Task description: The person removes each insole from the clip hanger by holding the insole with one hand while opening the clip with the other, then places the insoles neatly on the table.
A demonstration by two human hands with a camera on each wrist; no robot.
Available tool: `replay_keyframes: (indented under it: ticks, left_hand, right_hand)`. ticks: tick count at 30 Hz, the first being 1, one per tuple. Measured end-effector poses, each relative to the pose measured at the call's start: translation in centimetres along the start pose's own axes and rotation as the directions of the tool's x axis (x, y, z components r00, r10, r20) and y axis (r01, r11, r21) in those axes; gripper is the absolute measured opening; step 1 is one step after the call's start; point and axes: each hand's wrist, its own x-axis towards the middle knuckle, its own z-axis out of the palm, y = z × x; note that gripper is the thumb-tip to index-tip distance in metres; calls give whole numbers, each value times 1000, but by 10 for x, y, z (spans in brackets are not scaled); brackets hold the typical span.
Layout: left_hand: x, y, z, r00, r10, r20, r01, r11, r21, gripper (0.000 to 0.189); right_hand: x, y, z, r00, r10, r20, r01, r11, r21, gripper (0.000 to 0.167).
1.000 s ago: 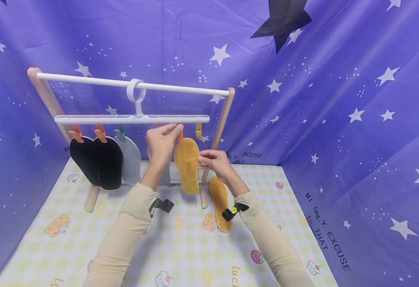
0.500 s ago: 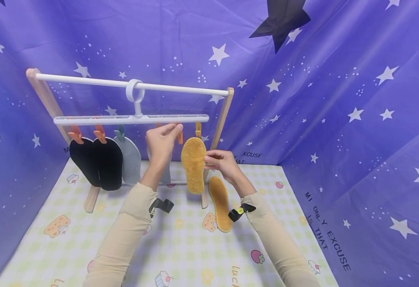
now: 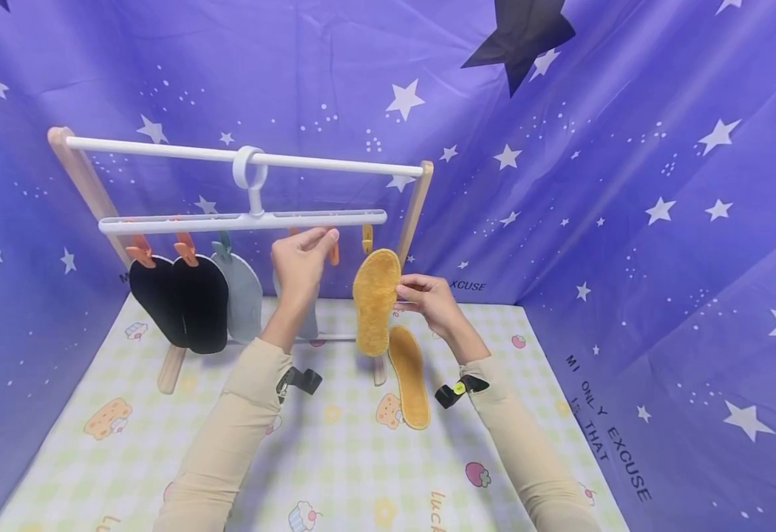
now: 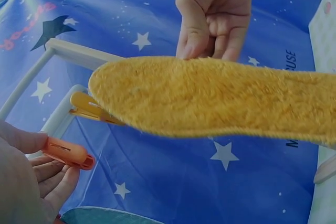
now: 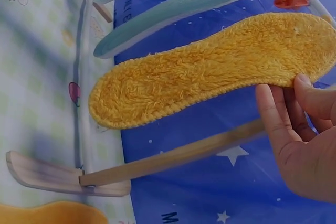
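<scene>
Currently 1 fuzzy yellow insole (image 3: 378, 301) aloft near the right end of a white hanger (image 3: 242, 222), right hand (image 3: 431, 304) pinching its edge, left hand (image 3: 301, 266) pinching an orange clip (image 3: 334, 253), 2nd insole (image 3: 409, 377) flat on the green-checked, cartoon-printed bench (image 3: 335, 465), purple star-printed fabric (image 3: 594, 177) walling 3 sides.

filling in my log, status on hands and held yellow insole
Left grip pinches orange clothespin. Right grip holds fuzzy yellow insole by its edge. Yellow clothespin near its top end; nothing visibly blocking.
</scene>
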Motion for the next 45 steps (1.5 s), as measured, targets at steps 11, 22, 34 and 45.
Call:
replay_keyframes:
  ticks: [11, 22, 34, 45]
  left_hand:
    - [-2, 2, -2, 1000, -27, -3, 27, 997, 70, 21]
    - [-3, 0, -3, 1000, -12, 19, 10, 994, 105, 22]
    - [-4, 1, -4, 998, -51, 29, 48, 994, 93, 30]
    - [-4, -2, -5, 998, -59, 32, 55, 992, 115, 31]
  right_hand:
    - [-4, -5, -22, 1000, 0, -27, 0, 1000, 22, 32]
    - [-9, -9, -41, 999, 16, -47, -13, 998, 58, 34]
    - [-3, -1, -69, 995, 88, -36, -83, 990, 114, 32]
    - [-2, 22, -83, 980, 194, -39, -190, 978, 91, 33]
